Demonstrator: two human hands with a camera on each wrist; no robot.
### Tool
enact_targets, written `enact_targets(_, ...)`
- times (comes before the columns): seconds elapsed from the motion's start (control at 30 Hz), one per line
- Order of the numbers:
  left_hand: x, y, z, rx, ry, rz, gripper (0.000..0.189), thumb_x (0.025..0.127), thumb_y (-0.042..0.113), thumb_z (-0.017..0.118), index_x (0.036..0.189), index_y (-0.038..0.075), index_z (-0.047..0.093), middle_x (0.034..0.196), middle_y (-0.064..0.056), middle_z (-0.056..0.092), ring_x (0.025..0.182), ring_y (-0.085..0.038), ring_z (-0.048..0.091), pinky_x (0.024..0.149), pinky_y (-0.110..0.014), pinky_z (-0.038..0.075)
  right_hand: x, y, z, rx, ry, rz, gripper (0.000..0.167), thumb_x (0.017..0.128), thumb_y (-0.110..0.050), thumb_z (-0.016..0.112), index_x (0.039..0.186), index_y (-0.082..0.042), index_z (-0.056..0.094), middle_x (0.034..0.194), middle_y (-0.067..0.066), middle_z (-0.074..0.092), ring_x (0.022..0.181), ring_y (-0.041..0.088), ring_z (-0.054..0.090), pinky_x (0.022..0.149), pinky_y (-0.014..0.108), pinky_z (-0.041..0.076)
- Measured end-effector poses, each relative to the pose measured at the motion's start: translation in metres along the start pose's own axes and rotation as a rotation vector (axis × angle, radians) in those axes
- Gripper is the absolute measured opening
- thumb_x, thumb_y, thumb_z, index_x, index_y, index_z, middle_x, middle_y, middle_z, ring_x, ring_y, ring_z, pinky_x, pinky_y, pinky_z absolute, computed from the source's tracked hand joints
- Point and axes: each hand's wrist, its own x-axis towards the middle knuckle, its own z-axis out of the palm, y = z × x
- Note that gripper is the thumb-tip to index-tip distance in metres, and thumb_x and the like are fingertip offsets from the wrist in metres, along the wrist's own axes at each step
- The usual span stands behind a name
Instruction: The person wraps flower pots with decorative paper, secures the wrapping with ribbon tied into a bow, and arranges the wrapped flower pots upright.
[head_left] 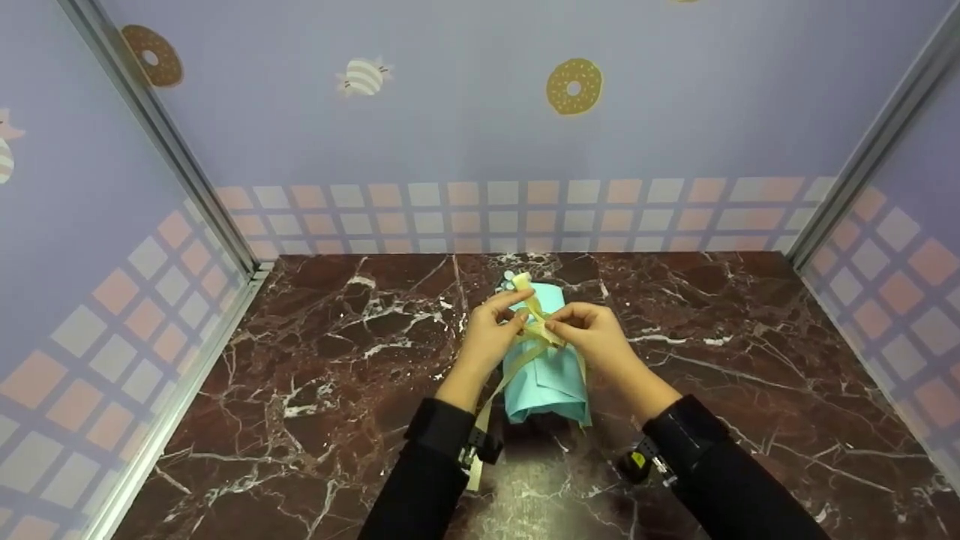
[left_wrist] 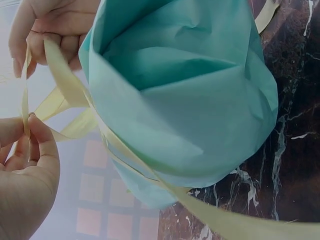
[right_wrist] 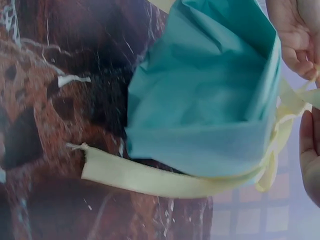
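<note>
A light-blue paper-wrapped bundle (head_left: 559, 375) lies on the table, with overlapping folds and an opening at its near end. Pale yellow ribbon (head_left: 536, 328) runs round it and gathers into loops on top. My left hand (head_left: 484, 337) pinches the ribbon between thumb and fingers above the bundle. On the other side my right hand (head_left: 596, 337) also pinches ribbon, its fingertips close to the left ones. In the left wrist view the ribbon (left_wrist: 72, 87) passes between both hands. One ribbon tail (right_wrist: 135, 175) with a frayed end shows in the right wrist view. The hands partly hide the knot area.
The dark red marbled table (head_left: 337, 375) extends round the bundle. Behind it stands a lilac wall (head_left: 465, 135) with checks and doughnut pictures; side walls rise left and right. Small pale round shapes (head_left: 510, 279) show at the bundle's far end.
</note>
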Motion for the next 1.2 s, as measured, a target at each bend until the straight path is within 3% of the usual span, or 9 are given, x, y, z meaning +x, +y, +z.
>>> enact_targets(0.3,-0.001,-0.002,-0.002,0.026,0.029,-0.024,0.035,0.092,-0.002,0.063,0.125,0.009,0.068,0.133,-0.009,0.057,0.079,-0.014,0.058,0.073,-0.047,0.056,-0.008,-0.026,-0.013,-0.143,-0.09,0.041,0.013,0.09,-0.002,0.068,0.093,0.01,0.07,0.063,0.006,0.06,0.053,0.011,0.051,0.052,0.024,0.049)
enact_targets(0.4,-0.003,-0.003,-0.002,0.024,0.037,-0.025,0.035,0.092,-0.002,0.063,0.125,0.009,0.068,0.134,-0.011,0.056,0.078,-0.014,0.059,0.071,-0.046,0.056,-0.012,-0.033,-0.016,-0.168,-0.087,0.025,0.013,0.089,-0.002,0.068,0.093,0.011,0.07,0.06,0.002,0.057,0.05,0.007,0.045,0.047,0.02,0.042)
enact_targets(0.5,-0.003,-0.003,-0.003,0.007,0.039,-0.032,0.035,0.093,-0.002,0.062,0.126,0.009,0.067,0.134,-0.011,0.055,0.079,-0.014,0.058,0.067,-0.036,0.056,-0.014,-0.034,-0.02,-0.162,-0.096,0.015,0.014,0.089,-0.001,0.068,0.093,0.012,0.069,0.06,0.002,0.055,0.049,0.007,0.042,0.045,0.018,0.037)
enact_targets(0.63,-0.004,-0.003,-0.003,-0.008,0.042,-0.032,0.034,0.093,-0.001,0.063,0.125,0.01,0.068,0.134,-0.009,0.056,0.079,-0.015,0.058,0.062,-0.029,0.052,-0.014,-0.031,-0.024,-0.14,-0.13,0.03,0.016,0.09,-0.003,0.069,0.098,0.011,0.069,0.063,0.013,0.058,0.05,0.01,0.046,0.045,0.019,0.039)
enact_targets(0.83,-0.004,-0.003,0.002,-0.053,0.06,-0.025,0.033,0.093,-0.001,0.063,0.125,0.008,0.068,0.131,-0.009,0.058,0.082,-0.015,0.06,0.074,-0.046,0.055,-0.016,-0.028,-0.025,-0.179,-0.165,0.03,0.018,0.089,-0.004,0.07,0.1,0.01,0.071,0.073,0.03,0.061,0.053,0.012,0.05,0.047,0.019,0.043)
enact_targets(0.93,-0.004,-0.002,0.005,-0.126,0.06,-0.042,0.033,0.094,-0.001,0.061,0.127,0.005,0.066,0.131,-0.01,0.057,0.086,-0.015,0.061,0.079,-0.042,0.056,-0.018,-0.027,-0.025,-0.197,-0.174,0.028,0.016,0.089,-0.004,0.07,0.097,0.01,0.071,0.075,0.026,0.065,0.054,0.01,0.054,0.049,0.019,0.045)
enact_targets(1.07,-0.004,0.0,0.009,-0.3,0.052,-0.091,0.035,0.096,-0.003,0.057,0.13,0.0,0.061,0.136,-0.015,0.053,0.088,-0.019,0.067,0.083,-0.035,0.056,-0.02,-0.023,-0.024,-0.169,-0.179,0.045,0.015,0.09,-0.004,0.069,0.095,0.01,0.071,0.07,0.016,0.065,0.057,0.012,0.058,0.052,0.022,0.05)
enact_targets(1.2,-0.002,0.001,0.013,-0.461,0.058,-0.137,0.036,0.096,-0.006,0.054,0.132,-0.003,0.058,0.142,-0.019,0.046,0.089,-0.023,0.07,0.084,-0.033,0.056,-0.022,-0.02,-0.025,-0.112,-0.178,0.055,0.015,0.09,-0.002,0.068,0.094,0.012,0.07,0.068,0.016,0.064,0.057,0.013,0.06,0.053,0.024,0.052)
